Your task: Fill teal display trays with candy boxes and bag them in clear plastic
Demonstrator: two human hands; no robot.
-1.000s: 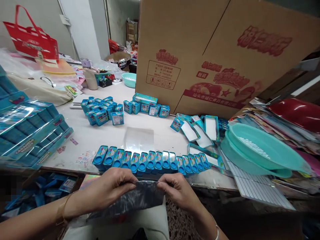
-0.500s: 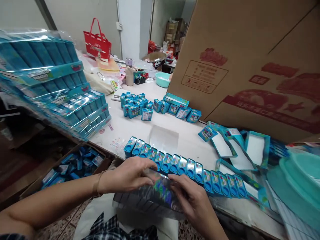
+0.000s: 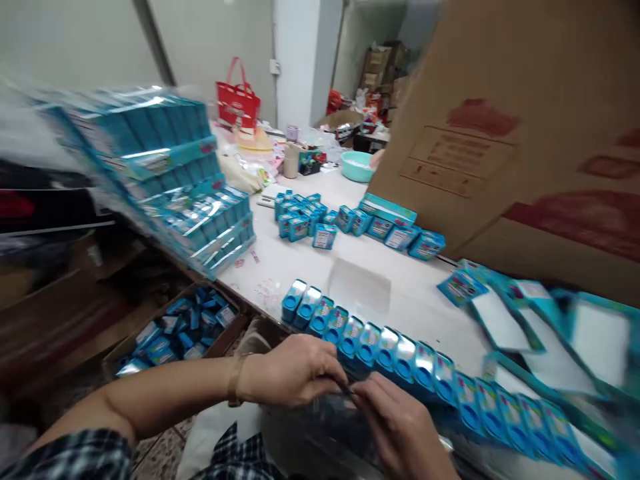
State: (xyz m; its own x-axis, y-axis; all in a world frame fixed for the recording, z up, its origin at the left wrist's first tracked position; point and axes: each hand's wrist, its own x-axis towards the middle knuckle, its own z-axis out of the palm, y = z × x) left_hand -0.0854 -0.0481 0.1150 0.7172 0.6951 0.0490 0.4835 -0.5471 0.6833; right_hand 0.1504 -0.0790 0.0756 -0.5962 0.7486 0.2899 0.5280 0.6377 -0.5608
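My left hand (image 3: pixel 293 370) is closed in a pinch on the upper edge of a shiny, dark-looking plastic piece (image 3: pixel 327 423) above my lap. My right hand (image 3: pixel 403 423) meets it at the same edge, thumb and fingers closed on the plastic. The hands and blur hide much of the piece, so I cannot tell if it is a sheet, a bag or a tray. Just beyond my hands, a row of small blue boxes (image 3: pixel 369 342) with round circles on their tops runs along the table's near edge.
On the white table (image 3: pixel 280 267) stand more small blue boxes (image 3: pixel 300 213). Wrapped stepped displays (image 3: pixel 165 153) rise at left. Blue display trays (image 3: pixel 500 320) lie at right, before a large carton (image 3: pixel 460 167). Below left sits an open box of blue packs (image 3: pixel 185 327).
The view has swung left, so the table things sit further right. My hands have drawn together at the plastic's edge, and my left fingers have closed into a pinch.
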